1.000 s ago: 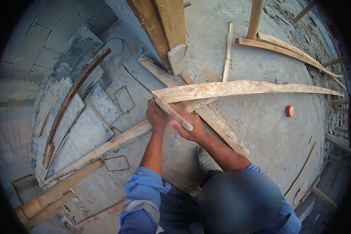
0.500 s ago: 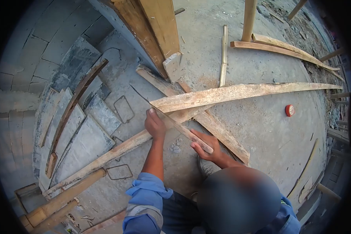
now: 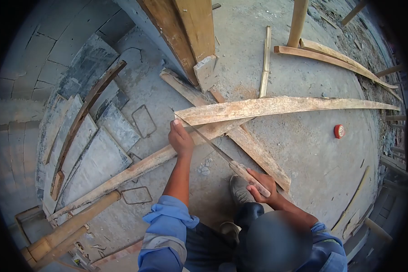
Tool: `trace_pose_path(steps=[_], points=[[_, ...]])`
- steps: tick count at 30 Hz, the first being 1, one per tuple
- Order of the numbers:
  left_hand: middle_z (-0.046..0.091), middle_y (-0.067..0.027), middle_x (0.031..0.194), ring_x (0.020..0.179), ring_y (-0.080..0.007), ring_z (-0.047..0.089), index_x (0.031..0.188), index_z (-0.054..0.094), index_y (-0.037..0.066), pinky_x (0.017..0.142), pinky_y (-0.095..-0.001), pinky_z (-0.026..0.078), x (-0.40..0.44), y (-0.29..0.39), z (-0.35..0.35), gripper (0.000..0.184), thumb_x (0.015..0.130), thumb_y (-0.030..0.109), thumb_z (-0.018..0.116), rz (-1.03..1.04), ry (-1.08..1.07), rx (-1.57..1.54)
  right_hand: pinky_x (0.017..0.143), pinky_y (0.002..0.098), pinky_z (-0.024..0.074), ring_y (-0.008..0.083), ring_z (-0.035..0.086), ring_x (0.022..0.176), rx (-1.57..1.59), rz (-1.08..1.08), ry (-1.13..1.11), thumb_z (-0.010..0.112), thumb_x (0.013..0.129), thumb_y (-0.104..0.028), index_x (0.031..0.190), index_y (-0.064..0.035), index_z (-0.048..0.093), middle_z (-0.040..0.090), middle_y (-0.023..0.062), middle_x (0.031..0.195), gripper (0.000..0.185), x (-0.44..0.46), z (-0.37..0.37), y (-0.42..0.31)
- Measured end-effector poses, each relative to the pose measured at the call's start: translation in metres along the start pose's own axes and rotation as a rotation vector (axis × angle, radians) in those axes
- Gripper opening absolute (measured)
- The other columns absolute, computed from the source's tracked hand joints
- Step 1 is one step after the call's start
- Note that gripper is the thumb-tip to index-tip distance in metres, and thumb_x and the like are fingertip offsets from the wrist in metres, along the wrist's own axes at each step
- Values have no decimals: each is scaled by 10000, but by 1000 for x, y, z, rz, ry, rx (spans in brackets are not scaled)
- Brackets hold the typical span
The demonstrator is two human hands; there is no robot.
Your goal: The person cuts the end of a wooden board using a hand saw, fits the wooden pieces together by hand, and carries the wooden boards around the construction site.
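A hand saw with a wooden handle (image 3: pixel 244 174) is in my right hand (image 3: pixel 264 186), its thin blade running up and left to the end of a long board (image 3: pixel 276 106). The fingers of my left hand (image 3: pixel 181 139) are closed at that board's left end, beside the blade's far part. Under the board, a second long plank (image 3: pixel 136 169) slants down to the left. Another board (image 3: pixel 260 156) crosses beneath them toward the lower right.
A red tape roll or measure (image 3: pixel 338 131) lies on the concrete floor at right. Grey panels (image 3: pixel 95 165) and a dark curved strip (image 3: pixel 84 113) lean at left. A wooden post (image 3: pixel 192 36) stands at the top, bamboo poles (image 3: pixel 72 224) at lower left.
My right hand has pulled the saw down and to the right, so less of the blade extends past the board. My left hand stays at the board's end.
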State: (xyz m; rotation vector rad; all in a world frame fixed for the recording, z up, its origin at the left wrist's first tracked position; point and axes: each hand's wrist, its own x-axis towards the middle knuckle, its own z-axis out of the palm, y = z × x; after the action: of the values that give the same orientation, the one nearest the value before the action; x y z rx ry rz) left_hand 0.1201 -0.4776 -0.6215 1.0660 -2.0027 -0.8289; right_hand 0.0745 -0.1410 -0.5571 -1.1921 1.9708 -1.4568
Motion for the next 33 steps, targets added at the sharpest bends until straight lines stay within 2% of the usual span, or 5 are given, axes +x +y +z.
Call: trace_pose_path(steps=[7, 14, 20, 25, 33], points=[[638, -248, 768, 729, -494, 618, 945, 598, 12, 623, -540, 429, -1, -2, -2, 421, 1092, 317, 347, 23, -48, -125, 676, 342, 582, 286, 758, 754, 94, -23, 151, 780, 884, -184, 1298, 72, 635, 755, 220, 973, 508, 163, 91, -7], [625, -252, 816, 743, -453, 616, 938, 622, -11, 663, -500, 433, 2, -1, 4, 464, 1094, 314, 331, -91, 17, 67, 724, 341, 590, 280, 768, 765, -51, -81, 65, 736, 867, -125, 1323, 84, 615, 757, 230, 975, 515, -4, 3, 1], [646, -246, 742, 718, -492, 630, 918, 598, 41, 617, -559, 440, 0, -8, -1, 396, 1083, 313, 363, 118, -3, 84, 652, 348, 568, 319, 733, 694, 57, -99, 158, 760, 870, -126, 1270, 81, 642, 748, 210, 930, 466, 149, 85, 9], [629, -246, 717, 704, -495, 626, 890, 588, 30, 621, -572, 424, -2, 1, 1, 416, 1087, 319, 361, -34, 31, 68, 805, 341, 590, 301, 767, 823, -57, -22, 60, 728, 897, -295, 1293, 103, 632, 756, 226, 997, 569, 0, 4, 13], [635, -233, 725, 724, -482, 631, 881, 604, 11, 661, -538, 444, -1, -7, -6, 449, 1076, 299, 321, -42, -61, -9, 693, 311, 560, 237, 728, 736, 148, -4, 129, 727, 916, -133, 1308, 72, 626, 751, 185, 946, 453, 139, 86, -4]])
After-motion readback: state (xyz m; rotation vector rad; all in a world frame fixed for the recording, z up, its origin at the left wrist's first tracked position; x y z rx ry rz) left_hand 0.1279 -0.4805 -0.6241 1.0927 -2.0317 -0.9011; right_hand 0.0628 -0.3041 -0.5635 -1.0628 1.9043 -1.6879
